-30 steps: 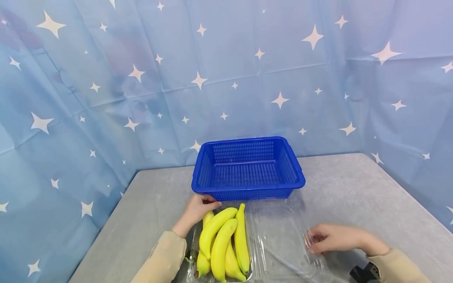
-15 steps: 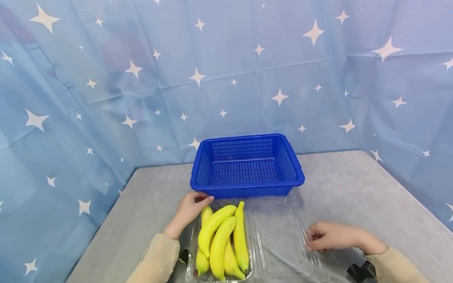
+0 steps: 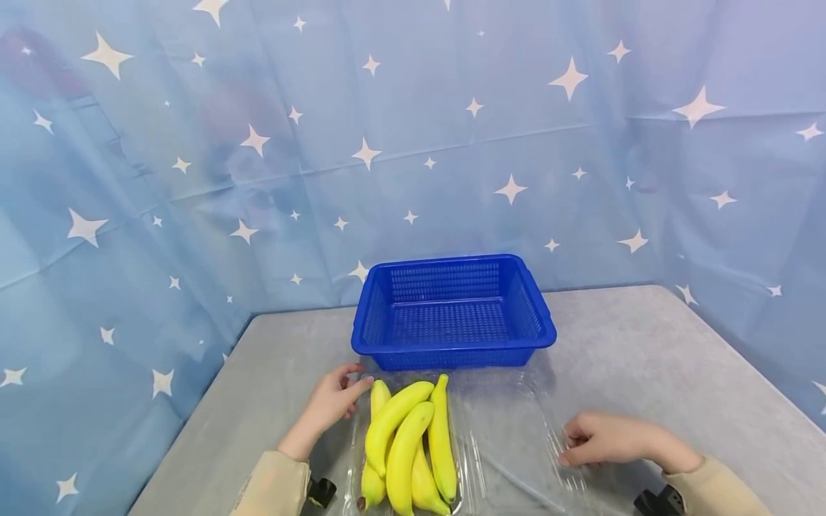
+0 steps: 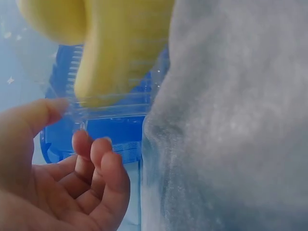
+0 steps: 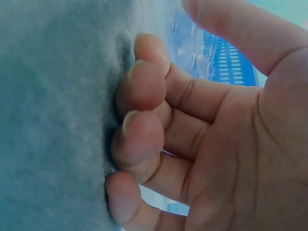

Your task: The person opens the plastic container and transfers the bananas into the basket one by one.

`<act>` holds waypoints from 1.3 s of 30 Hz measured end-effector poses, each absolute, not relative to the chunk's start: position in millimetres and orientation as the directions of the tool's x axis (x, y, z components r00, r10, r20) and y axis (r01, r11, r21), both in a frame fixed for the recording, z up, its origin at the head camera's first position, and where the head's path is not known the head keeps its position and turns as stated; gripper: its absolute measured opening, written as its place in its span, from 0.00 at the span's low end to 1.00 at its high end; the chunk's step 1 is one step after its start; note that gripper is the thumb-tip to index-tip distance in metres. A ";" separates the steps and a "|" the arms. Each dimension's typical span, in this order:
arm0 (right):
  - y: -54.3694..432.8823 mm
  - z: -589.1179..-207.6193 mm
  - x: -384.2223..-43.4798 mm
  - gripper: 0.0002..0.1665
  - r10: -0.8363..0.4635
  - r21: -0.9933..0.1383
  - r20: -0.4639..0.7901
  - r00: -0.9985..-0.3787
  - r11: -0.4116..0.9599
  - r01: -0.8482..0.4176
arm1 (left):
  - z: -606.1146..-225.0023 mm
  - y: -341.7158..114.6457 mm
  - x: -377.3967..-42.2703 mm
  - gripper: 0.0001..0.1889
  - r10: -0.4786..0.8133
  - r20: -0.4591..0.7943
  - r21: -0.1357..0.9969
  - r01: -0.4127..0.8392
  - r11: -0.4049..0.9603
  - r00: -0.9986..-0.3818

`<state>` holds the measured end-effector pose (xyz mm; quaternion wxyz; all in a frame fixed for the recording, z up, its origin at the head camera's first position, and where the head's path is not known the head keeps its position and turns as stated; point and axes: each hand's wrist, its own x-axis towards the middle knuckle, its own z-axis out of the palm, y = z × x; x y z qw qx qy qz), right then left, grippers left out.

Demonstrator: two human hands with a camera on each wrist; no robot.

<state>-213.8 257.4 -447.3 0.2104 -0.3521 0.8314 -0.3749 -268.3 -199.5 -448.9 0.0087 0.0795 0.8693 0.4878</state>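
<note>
A hinged clear plastic clamshell box lies opened flat in the head view, its lid (image 3: 510,437) to the right. Several yellow bananas (image 3: 405,448) fill its left half. My left hand (image 3: 329,401) is at that half's far left corner; in the left wrist view the thumb (image 4: 50,110) is right at the plastic rim (image 4: 115,111), with the fingers loosely bent below and a gap between. My right hand (image 3: 609,438) rests on the table beside the lid's right edge, its fingers (image 5: 142,86) loosely curled and the thumb apart from them.
Right behind the clamshell stands a blue perforated plastic basket (image 3: 452,358), with nothing inside it. The grey table (image 3: 626,337) ends at a blue star-patterned curtain (image 3: 426,100) at the back and both sides. Dark wrist cameras (image 3: 661,502) sit beneath the sleeves.
My left hand has moved left and slightly nearer along the box's far edge, its fingers loosening. The right hand stays by the lid edge. The head view has tilted slightly.
</note>
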 end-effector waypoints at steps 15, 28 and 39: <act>253.0 -446.4 -212.1 0.22 -0.696 -0.739 -0.106 -0.710 0.533 -0.412 | -452.7 -202.3 -264.2 0.18 0.202 -0.045 0.932 0.032 0.361 -0.978; 253.2 -446.0 -211.8 0.21 -0.662 -0.722 -0.088 -0.744 0.557 -0.410 | -457.2 -193.9 -273.8 0.16 0.147 0.010 0.949 0.056 0.311 -0.989; 254.0 -449.9 -212.7 0.22 -0.657 -0.714 -0.068 -0.751 0.558 -0.424 | -466.1 -193.8 -275.2 0.15 0.130 -0.010 0.969 0.022 0.245 -0.991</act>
